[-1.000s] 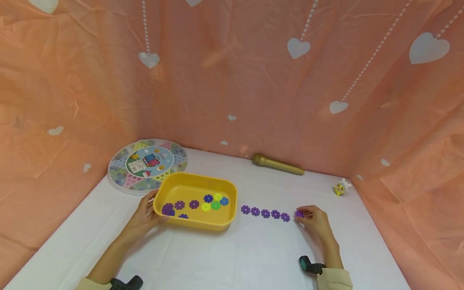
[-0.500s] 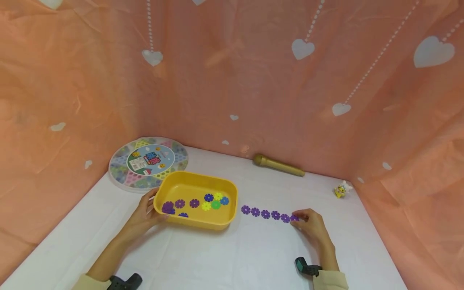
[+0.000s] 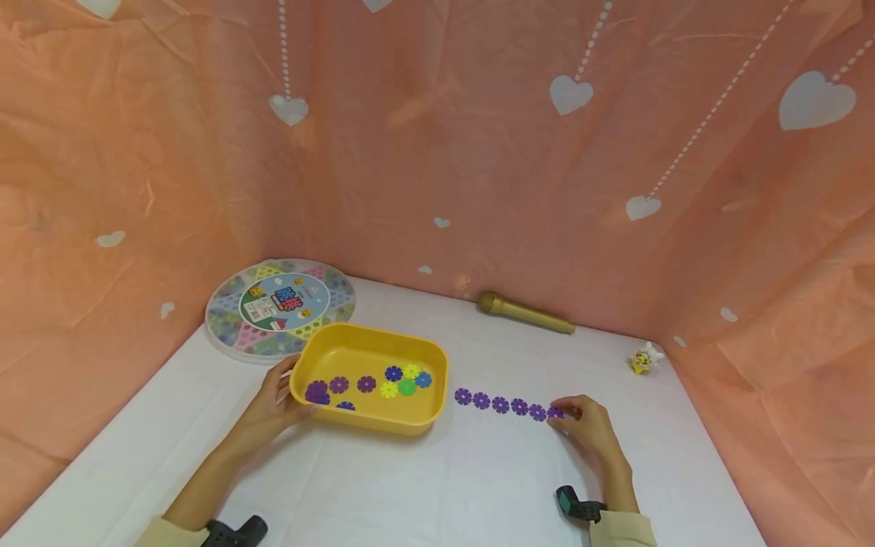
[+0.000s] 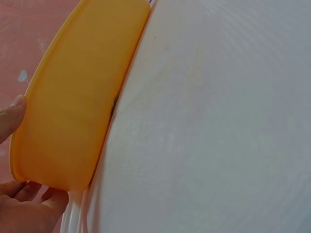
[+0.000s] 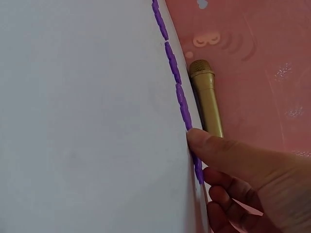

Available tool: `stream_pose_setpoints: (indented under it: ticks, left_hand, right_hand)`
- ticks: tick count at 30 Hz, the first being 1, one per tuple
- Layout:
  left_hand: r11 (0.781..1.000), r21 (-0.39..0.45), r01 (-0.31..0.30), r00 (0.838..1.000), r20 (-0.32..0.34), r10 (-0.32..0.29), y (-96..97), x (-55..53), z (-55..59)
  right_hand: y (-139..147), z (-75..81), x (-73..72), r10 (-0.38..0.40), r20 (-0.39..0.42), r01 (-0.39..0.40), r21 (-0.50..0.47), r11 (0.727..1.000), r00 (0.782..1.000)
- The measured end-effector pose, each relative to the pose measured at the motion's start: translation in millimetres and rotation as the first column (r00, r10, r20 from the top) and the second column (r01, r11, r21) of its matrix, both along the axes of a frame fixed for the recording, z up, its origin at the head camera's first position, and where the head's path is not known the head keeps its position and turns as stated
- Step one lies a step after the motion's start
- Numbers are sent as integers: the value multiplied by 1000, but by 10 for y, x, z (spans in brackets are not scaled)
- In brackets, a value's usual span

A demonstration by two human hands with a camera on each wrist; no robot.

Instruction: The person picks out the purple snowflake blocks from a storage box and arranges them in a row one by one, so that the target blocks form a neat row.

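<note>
Pinching a purple disc (image 3: 557, 412), right hand (image 3: 589, 425)

And the right hand (image 3: 591, 427) masks part of the end disc (image 3: 557, 413)! The tray (image 3: 383, 422) hides a blue disc's (image 3: 345, 406) lower part behind its near wall, plus some of the board's (image 3: 229, 304) edge. Left wrist view: left hand (image 3: 265, 408) chopped by the frame. Right wrist view: thumb covers the mic's (image 5: 210, 107) lower end. Figurine's (image 3: 645, 358) details? Too tiny!
</note>
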State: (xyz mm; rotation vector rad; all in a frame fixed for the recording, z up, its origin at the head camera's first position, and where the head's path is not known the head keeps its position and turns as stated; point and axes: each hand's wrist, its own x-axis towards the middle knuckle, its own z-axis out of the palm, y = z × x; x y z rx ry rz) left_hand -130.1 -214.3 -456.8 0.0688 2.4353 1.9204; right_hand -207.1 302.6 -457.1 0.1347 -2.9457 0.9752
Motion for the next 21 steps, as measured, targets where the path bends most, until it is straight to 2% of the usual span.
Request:
stream_pose_setpoints:
  ticks: [5, 8, 10, 13, 18, 21]
  left_hand:
    - [1000, 6, 5, 1000, -9, -5, -7, -3, 15]
    - [1000, 0, 4, 1000, -7, -4, -8, 0, 21]
    - [1000, -5, 1, 1000, -4, -1, -7, 4, 26]
    - [1000, -3, 2, 1000, -5, -2, -8, 4, 35]
    - [1000, 7, 12, 1000, -17, -12, -8, 14, 36]
    - [1000, 9, 17, 1000, -19, -17, -5, 14, 29]
  right_hand:
    - [-37, 59, 10, -16, -39, 12, -92, 996, 999]
    - [-109, 128, -38, -6, -129, -18, -182, 983, 992]
    - [-192, 188, -98, 20, -203, -69, -238, 969, 979]
    - [-404, 322, -175, 59, -287, -152, -316, 936, 956]
    - [-963, 636, -174, 136, -275, -253, -451, 856, 952]
    - [-1292, 709, -202, 208, -269, -317, -472, 822, 940]
